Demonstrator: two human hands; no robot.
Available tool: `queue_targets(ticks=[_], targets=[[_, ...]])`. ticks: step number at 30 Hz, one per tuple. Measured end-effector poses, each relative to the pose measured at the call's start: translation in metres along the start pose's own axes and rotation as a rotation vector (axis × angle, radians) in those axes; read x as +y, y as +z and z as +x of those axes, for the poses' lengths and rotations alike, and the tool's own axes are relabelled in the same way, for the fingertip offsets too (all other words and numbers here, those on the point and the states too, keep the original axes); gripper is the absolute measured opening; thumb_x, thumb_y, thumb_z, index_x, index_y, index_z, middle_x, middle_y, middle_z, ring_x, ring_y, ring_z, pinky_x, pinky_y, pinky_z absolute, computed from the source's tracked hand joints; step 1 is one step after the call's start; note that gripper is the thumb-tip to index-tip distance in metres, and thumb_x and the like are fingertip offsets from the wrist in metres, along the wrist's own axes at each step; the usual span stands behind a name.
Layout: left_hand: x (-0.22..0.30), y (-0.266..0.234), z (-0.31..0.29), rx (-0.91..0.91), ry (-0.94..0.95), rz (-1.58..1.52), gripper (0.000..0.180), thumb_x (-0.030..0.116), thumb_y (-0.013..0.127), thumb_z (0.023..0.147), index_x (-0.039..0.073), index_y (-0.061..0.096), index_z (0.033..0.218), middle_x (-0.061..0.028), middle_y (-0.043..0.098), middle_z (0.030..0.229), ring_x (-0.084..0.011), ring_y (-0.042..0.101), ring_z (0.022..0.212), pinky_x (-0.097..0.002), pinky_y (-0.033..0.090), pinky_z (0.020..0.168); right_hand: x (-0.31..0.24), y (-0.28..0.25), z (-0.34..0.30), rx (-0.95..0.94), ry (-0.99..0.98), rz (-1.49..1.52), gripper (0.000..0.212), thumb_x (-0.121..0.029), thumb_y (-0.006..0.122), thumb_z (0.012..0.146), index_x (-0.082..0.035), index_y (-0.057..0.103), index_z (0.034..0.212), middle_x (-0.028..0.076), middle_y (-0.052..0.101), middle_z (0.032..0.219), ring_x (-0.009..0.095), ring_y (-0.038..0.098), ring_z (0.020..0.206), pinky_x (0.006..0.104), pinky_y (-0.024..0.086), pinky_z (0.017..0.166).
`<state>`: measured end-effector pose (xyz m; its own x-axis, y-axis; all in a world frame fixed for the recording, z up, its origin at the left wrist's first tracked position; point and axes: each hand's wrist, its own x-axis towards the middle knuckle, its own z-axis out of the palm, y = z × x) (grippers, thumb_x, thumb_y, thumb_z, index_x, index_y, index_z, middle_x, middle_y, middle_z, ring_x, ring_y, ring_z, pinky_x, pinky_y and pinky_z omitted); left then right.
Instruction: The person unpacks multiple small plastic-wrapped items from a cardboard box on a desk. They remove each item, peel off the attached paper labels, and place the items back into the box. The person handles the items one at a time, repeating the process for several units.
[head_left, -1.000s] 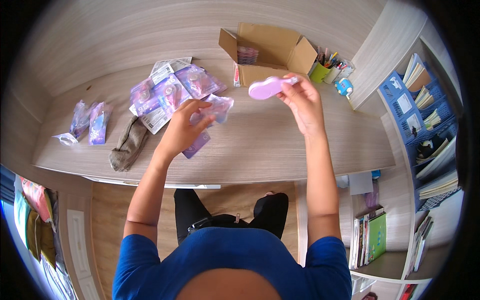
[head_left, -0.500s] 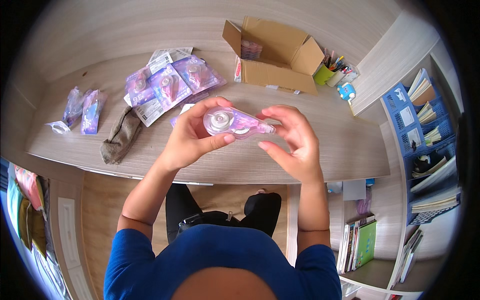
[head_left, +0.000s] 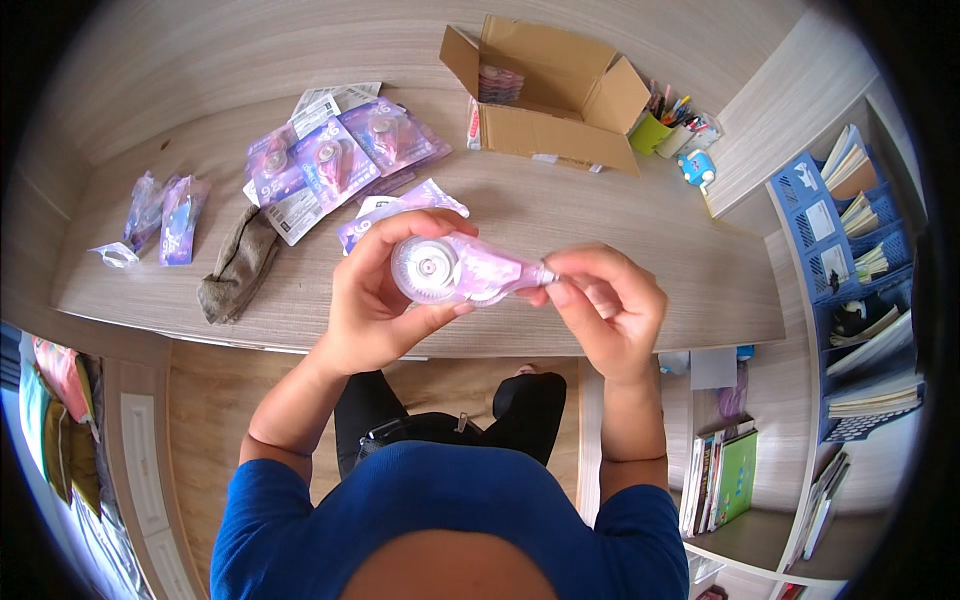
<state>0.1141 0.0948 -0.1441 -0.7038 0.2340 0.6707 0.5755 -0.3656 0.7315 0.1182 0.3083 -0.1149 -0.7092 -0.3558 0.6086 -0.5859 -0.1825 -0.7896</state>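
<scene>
Between my hands, above the desk's front part, is a pink and clear correction tape dispenser [head_left: 480, 270]. My left hand [head_left: 375, 290] grips its round, wide end, thumb below and fingers above, with the white reel showing through the clear case. At the narrow tip, the thumb and forefinger of my right hand [head_left: 610, 310] pinch together on it; the other fingers are curled. Just beyond my left hand lies an opened purple and white package card [head_left: 440, 197]. Farther back is a pile of purple packages [head_left: 335, 165], several with pink dispensers inside.
An open cardboard box [head_left: 550, 140] with packages inside stands at the back. Beside it are a green pen cup [head_left: 652, 132] and a blue toy figure [head_left: 696, 168]. A brown cloth pouch [head_left: 240, 265] and torn wrappers [head_left: 180, 225] lie left. Blue file racks [head_left: 810, 220] stand right.
My right thumb and forefinger have closed on the dispenser's tip, where they were apart before. The dispenser has tilted slightly, its round face turned more upward.
</scene>
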Motion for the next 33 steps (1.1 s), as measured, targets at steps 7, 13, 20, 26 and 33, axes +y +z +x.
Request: queue_targets(ticks=[7,13,20,26,33], targets=[[-0.033,0.004,0.009,0.0,0.137,0.262,0.055,-0.004,0.072,0.07,0.003,0.044,0.117,-0.0173,0.05,0.119,-0.0251,0.051,0.112,-0.0355,0.042,0.092,0.029,0.01,-0.011,0.009,0.444,0.388,0.04,0.0,0.064,0.082,0.003,0.047,0.118,0.012,0.058,0.105,0.017,0.058,0.094,0.0284,0.048,0.078],[-0.046,-0.009,0.021,-0.042,-0.006,0.344,0.06,0.006,0.077,0.068,0.005,0.046,0.12,-0.014,0.052,0.123,-0.0234,0.057,0.099,-0.0327,0.046,0.082,0.039,-0.021,0.007,0.22,0.531,0.251,0.023,-0.008,0.06,0.087,0.003,0.056,0.107,0.009,0.063,0.094,0.014,0.062,0.081,0.0214,0.046,0.066],[-0.085,-0.103,0.017,0.142,-0.045,0.939,0.027,-0.005,0.065,0.073,0.0,0.058,0.099,-0.0121,0.062,0.097,-0.0218,0.06,0.084,-0.0295,0.047,0.07,0.052,-0.15,0.117,0.353,0.528,-0.1,0.019,-0.015,0.056,0.089,-0.001,0.056,0.101,0.008,0.063,0.092,0.012,0.06,0.079,0.023,0.048,0.068],[-0.095,-0.121,0.013,0.387,0.058,1.003,0.013,-0.01,0.061,0.075,-0.002,0.057,0.085,-0.0115,0.061,0.074,-0.0198,0.059,0.066,-0.0275,0.047,0.063,0.142,-0.201,0.196,0.264,0.861,0.006,0.015,-0.009,0.055,0.089,0.001,0.054,0.1,0.014,0.062,0.095,0.02,0.062,0.085,0.0263,0.051,0.072],[-0.093,-0.119,0.011,0.274,0.162,1.036,0.023,-0.016,0.057,0.064,0.0,0.054,0.081,-0.0103,0.058,0.07,-0.0222,0.056,0.063,-0.0294,0.044,0.058,0.246,-0.181,0.246,0.441,1.122,0.233,0.018,-0.004,0.051,0.09,0.002,0.051,0.106,0.018,0.059,0.103,0.027,0.061,0.092,0.0313,0.054,0.077]])
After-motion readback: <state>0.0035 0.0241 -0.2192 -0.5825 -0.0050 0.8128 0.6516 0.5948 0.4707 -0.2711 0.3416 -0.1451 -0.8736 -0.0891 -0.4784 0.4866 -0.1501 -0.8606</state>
